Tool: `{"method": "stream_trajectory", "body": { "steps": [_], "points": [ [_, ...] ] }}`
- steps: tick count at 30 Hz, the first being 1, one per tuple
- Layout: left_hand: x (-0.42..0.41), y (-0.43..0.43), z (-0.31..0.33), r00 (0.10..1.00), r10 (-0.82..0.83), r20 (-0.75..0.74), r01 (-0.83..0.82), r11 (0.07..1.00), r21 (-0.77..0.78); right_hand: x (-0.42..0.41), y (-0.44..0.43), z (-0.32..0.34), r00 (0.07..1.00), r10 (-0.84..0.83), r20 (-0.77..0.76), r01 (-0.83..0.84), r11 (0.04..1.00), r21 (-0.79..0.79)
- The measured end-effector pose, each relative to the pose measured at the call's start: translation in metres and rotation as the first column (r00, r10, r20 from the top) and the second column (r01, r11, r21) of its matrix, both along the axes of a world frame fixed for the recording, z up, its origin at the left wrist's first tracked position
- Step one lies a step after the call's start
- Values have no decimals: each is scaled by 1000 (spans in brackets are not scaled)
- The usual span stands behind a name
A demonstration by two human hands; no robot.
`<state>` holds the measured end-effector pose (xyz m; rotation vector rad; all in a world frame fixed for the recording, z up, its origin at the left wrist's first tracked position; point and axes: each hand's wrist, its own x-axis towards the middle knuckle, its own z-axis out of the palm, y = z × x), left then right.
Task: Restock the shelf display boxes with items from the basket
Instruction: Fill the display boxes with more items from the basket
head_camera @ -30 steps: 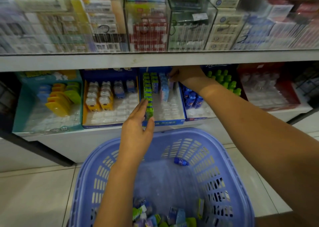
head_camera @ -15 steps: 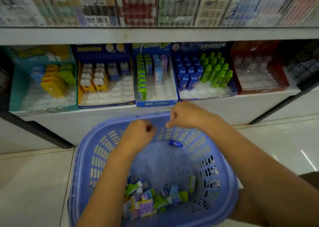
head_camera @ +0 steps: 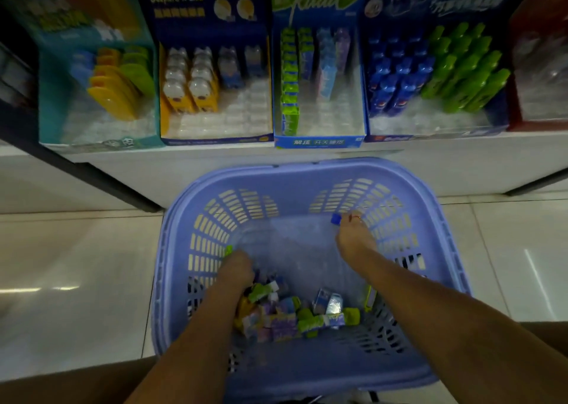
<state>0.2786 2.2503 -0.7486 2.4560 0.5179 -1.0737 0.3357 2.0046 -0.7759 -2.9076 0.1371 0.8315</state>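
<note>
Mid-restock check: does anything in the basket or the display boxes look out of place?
One thing: a small blue bottle lies alone against the far wall of the basket, apart from the packet pile at the near end. The right hand has its fingertips at it. In the display boxes nothing looks spilled.

A lilac slotted basket [head_camera: 307, 170] stands below the shelf [head_camera: 215, 157]. Small green, purple and blue packets [head_camera: 295, 314] lie heaped at its near end, and a blue bottle [head_camera: 335, 219] sits by its far right wall. The kada box [head_camera: 319, 141] above holds one full green row; its other rows are mostly bare.
</note>
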Motion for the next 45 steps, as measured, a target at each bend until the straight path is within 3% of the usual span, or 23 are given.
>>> {"method": "stream_trajectory", "body": {
  "steps": [3, 6, 10, 12, 14, 16, 18, 21, 22, 24, 25, 30, 34, 35, 39, 41, 45],
  "points": [
    [3, -8, -9, 993, -88, 84, 97, 990, -102, 7, 3, -4, 999, 50, -1, -50, 998, -46],
    [1, -23, -10, 972, -233, 30, 234, 953, -191, 10, 1, -7, 997, 27, -73, -28, 999, -24],
    [0, -36, -7, 937, -349, 2, 344, 923, -171, 11, -1, 6, 934, -39, -354, 93, 986, 138],
    [1, -39, -5, 942, -335, -10, 329, 930, -162, 12, 0, 18, 878, -103, -467, 237, 942, 238],
    [2, -42, -2, 944, -330, -23, 323, 935, -148, 12, 1, 35, 817, -193, -543, 434, 826, 360],
    [2, -44, 2, 945, -328, -12, 322, 935, -151, 14, 1, 59, 815, -178, -551, 464, 770, 439],
    [3, -41, 7, 960, -281, 13, 278, 941, -192, 18, 1, 87, 862, -113, -494, 386, 778, 496],
    [17, -37, 28, 995, -45, 93, 73, 940, -334, 23, 1, 130, 939, -34, -341, 232, 795, 561],
    [24, -35, 39, 991, 114, 76, -69, 897, -437, 24, 2, 146, 956, -21, -293, 198, 783, 590],
    [39, -30, 65, 915, 403, -11, -309, 683, -661, 23, 5, 175, 982, -7, -190, 133, 736, 663],
    [46, -26, 81, 879, 475, -37, -346, 583, -736, 23, 8, 188, 989, -20, -144, 118, 689, 715],
    [64, 2, 165, 759, 633, -149, -295, 131, -946, 23, 30, 245, 979, -202, -9, 75, 325, 943],
    [69, 16, 210, 696, 671, -256, -213, -147, -966, 22, 46, 271, 976, -187, 115, -66, 250, 966],
    [70, 17, 216, 698, 661, -275, -212, -176, -961, 23, 49, 274, 976, -174, 132, -86, 250, 964],
    [70, 10, 226, 705, 646, -292, -262, -145, -954, 28, 69, 276, 965, -165, 203, -149, 295, 944],
    [71, 5, 228, 695, 657, -294, -252, -160, -954, 32, 77, 275, 963, -170, 209, -160, 261, 952],
    [75, 2, 231, 593, 763, -258, -149, -210, -966, 38, 89, 273, 960, -231, 157, -112, 195, 974]
  ]
}}
